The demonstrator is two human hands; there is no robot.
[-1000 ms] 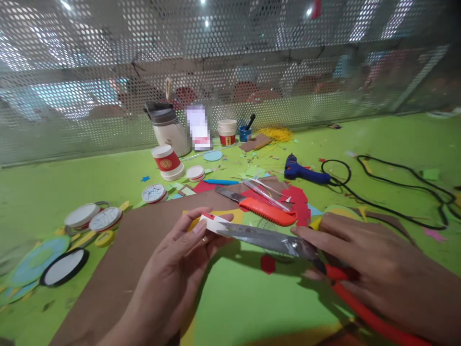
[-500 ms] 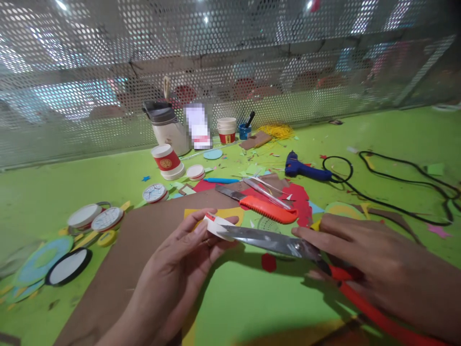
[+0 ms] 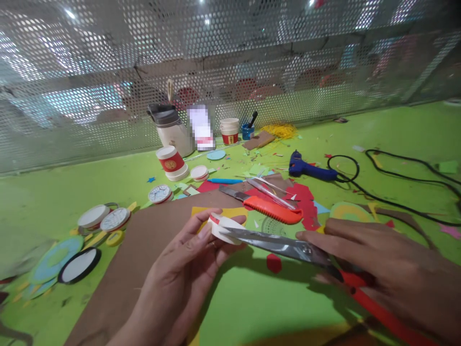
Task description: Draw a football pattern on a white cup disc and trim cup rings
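My left hand [image 3: 180,269] pinches a small white piece with a red patch [image 3: 216,230], round-edged like the bottom of a paper cup. In my right hand [image 3: 389,254] are red-handled scissors [image 3: 284,246], their blades nearly together and pointing left. The blade tips meet the white piece, overlapping its right side; whether they cut into it I cannot tell. Below both hands lies green paper [image 3: 259,298] with a red hexagon [image 3: 273,263] on it. An orange utility knife [image 3: 275,210] rests just beyond the blades.
Brown cardboard [image 3: 118,269] spreads under my left arm. A blue glue gun [image 3: 311,169] with a black cord lies at the right. Paper cups [image 3: 172,163], a phone [image 3: 200,127] and a jug [image 3: 173,134] stand at the back. Round cutouts [image 3: 79,265] lie at the left.
The whole view has shifted slightly, so things appear a little further right. Both hands keep their holds, and the scissor tips remain at the white piece.
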